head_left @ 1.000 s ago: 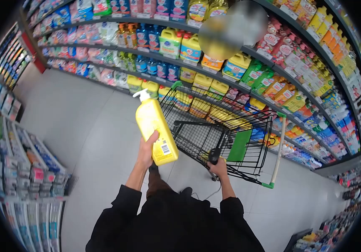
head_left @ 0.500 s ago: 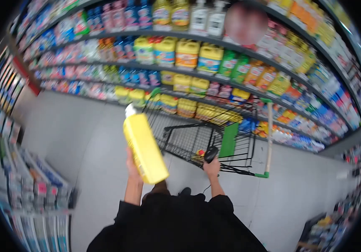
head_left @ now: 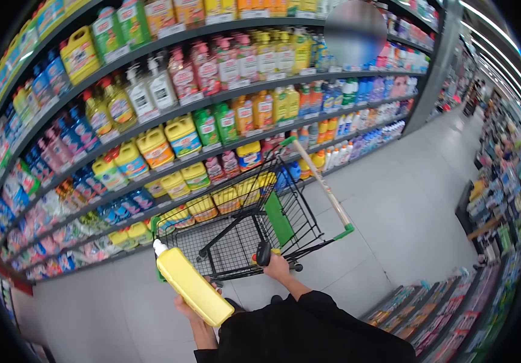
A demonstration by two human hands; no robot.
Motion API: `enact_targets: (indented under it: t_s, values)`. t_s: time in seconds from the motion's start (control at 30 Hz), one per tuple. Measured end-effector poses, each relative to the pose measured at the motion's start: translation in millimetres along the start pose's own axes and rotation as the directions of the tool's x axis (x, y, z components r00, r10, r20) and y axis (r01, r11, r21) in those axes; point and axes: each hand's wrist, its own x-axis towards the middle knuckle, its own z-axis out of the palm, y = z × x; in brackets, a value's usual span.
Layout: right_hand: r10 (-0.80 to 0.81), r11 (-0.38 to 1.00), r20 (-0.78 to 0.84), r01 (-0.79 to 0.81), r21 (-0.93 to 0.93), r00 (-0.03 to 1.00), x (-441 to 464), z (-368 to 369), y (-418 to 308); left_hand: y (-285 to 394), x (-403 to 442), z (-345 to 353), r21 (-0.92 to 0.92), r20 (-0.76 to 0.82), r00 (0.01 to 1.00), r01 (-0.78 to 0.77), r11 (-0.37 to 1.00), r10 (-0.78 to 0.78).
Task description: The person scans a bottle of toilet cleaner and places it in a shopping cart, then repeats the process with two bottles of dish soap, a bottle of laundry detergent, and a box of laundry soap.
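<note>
My left hand is wrapped round a large yellow bottle with a white cap, held tilted with its cap toward the shelves. The bottle hides part of the fingers. In my right hand is a black barcode scanner, its head pointing up beside the cart. Just beyond both hands stands a black wire shopping cart with green corners and a green panel. A small red and yellow thing, too small to name, shows by the scanner.
Long shelves of cleaning-product bottles run behind the cart. The cart's handle bar reaches to the right over grey tiled floor. More goods racks stand at lower right, and an aisle continues at upper right.
My view has turned to the right, so shelves and cart appear shifted left and tilted. The bottle sits lower in view, still in my left hand; the scanner stays in my right.
</note>
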Motion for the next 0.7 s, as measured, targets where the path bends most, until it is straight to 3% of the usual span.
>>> enact_targets:
  t_s: [0.07,0.1,0.2,0.23,0.27,0.37,0.43,0.47,0.5,0.57,0.6,0.63,0.7]
  values:
    - [0.050,0.997,0.120,-0.057,0.053,0.992,10,-4,3,-10,4,7,0.025,0.012,1.000,0.004,1.000,-0.004]
    - [0.020,0.993,0.066,-0.028,0.111,0.998,16,-3,7,-16,9,11,0.043,0.022,1.000,-0.003,0.999,0.002]
    - [0.080,0.962,0.130,-0.111,0.251,0.988,7,-58,-9,-35,21,23,0.062,0.116,0.992,0.042,0.997,-0.049]
    - [0.091,0.814,0.295,-0.242,0.528,0.951,-4,-87,-17,-43,26,31,0.057,0.192,0.977,0.079,0.995,-0.089]
    - [0.035,0.576,0.441,-0.379,0.725,0.897,-15,-111,-20,-50,28,53,0.010,0.261,0.955,0.145,0.989,-0.142]
    - [-0.272,0.249,0.379,-0.316,0.916,0.885,-62,-171,-15,-92,47,58,0.148,0.283,0.938,0.163,0.975,-0.200]
    - [-0.324,0.274,0.232,-0.144,0.951,0.917,-93,-206,-13,-124,54,71,0.244,0.231,0.945,0.174,0.954,-0.231]
    - [-0.328,0.460,0.134,0.034,0.887,0.935,-102,-217,-6,-139,57,85,0.254,0.250,0.933,0.195,0.947,-0.259]
    - [-0.305,0.459,0.123,0.032,0.888,0.944,-109,-221,0,-152,56,99,0.265,0.231,0.926,0.235,0.935,-0.299]
    - [-0.128,0.463,-0.095,0.144,0.875,0.987,-125,-227,12,-176,55,121,0.321,0.273,0.876,0.308,0.896,-0.398]
    - [-0.025,0.391,-0.034,0.041,0.920,0.999,-129,-223,30,-185,57,130,0.317,0.277,0.863,0.333,0.888,-0.422]
    - [0.003,0.399,-0.042,0.037,0.916,0.999,-133,-229,35,-195,58,137,0.297,0.346,0.808,0.389,0.872,-0.477]
    - [0.107,0.137,-0.204,0.188,0.972,0.973,-147,-241,47,-217,61,159,0.265,0.401,0.737,0.476,0.839,-0.545]
